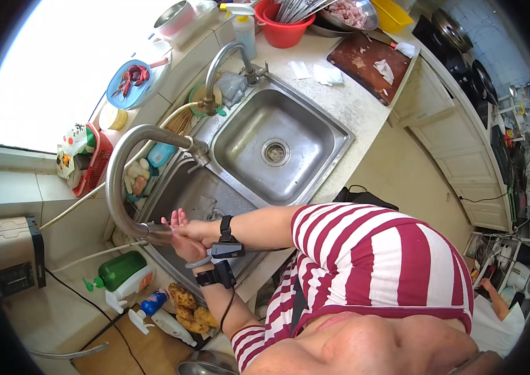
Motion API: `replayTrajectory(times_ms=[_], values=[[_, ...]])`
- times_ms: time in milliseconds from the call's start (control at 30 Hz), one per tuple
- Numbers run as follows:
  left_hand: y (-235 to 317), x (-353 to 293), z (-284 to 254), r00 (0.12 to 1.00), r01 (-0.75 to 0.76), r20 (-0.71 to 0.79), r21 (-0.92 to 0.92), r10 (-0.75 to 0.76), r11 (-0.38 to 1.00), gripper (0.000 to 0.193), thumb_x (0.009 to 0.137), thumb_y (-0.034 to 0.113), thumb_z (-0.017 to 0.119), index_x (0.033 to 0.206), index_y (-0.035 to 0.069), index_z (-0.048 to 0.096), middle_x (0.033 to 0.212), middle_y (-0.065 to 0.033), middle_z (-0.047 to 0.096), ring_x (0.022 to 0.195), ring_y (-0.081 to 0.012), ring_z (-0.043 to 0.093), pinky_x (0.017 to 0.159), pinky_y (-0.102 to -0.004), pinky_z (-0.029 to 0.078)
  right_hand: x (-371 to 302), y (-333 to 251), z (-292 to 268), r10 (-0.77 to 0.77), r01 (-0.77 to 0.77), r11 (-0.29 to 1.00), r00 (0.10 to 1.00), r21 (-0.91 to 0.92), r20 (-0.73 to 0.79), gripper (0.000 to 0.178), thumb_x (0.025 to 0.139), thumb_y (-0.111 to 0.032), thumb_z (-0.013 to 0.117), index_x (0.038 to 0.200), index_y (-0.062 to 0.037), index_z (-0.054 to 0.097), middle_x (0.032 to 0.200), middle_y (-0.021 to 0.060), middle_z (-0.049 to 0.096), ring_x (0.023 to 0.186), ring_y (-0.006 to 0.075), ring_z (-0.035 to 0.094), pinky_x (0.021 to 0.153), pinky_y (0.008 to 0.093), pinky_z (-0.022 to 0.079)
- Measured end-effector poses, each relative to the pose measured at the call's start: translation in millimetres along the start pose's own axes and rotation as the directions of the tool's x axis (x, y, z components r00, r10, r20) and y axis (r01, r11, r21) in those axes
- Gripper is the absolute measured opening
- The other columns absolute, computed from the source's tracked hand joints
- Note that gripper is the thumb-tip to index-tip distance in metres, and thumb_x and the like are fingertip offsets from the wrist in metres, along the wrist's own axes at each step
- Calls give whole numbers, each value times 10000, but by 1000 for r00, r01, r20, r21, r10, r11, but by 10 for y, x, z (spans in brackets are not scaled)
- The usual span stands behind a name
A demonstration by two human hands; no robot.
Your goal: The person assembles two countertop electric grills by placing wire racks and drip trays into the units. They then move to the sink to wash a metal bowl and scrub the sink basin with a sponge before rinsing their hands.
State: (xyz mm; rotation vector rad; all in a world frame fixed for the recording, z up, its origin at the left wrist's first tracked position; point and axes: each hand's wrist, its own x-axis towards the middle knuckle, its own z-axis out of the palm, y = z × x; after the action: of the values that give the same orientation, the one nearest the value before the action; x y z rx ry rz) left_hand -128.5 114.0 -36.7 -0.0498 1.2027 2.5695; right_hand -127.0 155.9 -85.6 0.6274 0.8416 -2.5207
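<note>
My left hand (187,249) is palm up beneath the end of the curved metal faucet (117,172), over the left sink basin (230,190). Its fingers are stretched out and apart. Across its palm lies my right hand (198,230), fingers extended and partly hidden behind the spout. Neither hand appears to hold an object. A pale bracelet (198,262) circles my left wrist. Both wrists carry black straps with small devices. Whether water is running I cannot tell. To the right of my hands is the other steel basin (246,147), with a drain in its floor.
A second faucet (212,75) stands behind the basins. Left of them are a green pump bottle (118,270), spray bottles, and knobbly brown roots (187,306). A reddish cutting board (365,65) and a red tub (283,32) sit on the far counter. Another person (499,322) is at the right.
</note>
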Motion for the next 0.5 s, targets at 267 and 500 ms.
replayTrajectory(times_ms=[267, 500], values=[[97, -32, -105, 966, -197, 258, 695, 16, 691, 591, 878, 428, 395, 1306, 55, 234, 1056, -118, 410, 1047, -231, 449, 895, -329, 343, 148, 279, 97, 32, -9, 978, 994, 211, -105, 370, 837, -205, 499, 1189, -113, 431, 979, 87, 564, 917, 200, 524, 800, 312, 412], [158, -65, -287, 968, -244, 250, 959, 22, -144, 464, 824, 321, 510, 1192, 52, 425, 931, -140, 584, 840, -249, 575, 735, -372, 432, 63, 342, 386, -613, 175, 585, 735, -792, -291, 258, 853, -156, 418, 1098, -98, 472, 902, 147, 540, 833, 237, 527, 755, 342, 409]])
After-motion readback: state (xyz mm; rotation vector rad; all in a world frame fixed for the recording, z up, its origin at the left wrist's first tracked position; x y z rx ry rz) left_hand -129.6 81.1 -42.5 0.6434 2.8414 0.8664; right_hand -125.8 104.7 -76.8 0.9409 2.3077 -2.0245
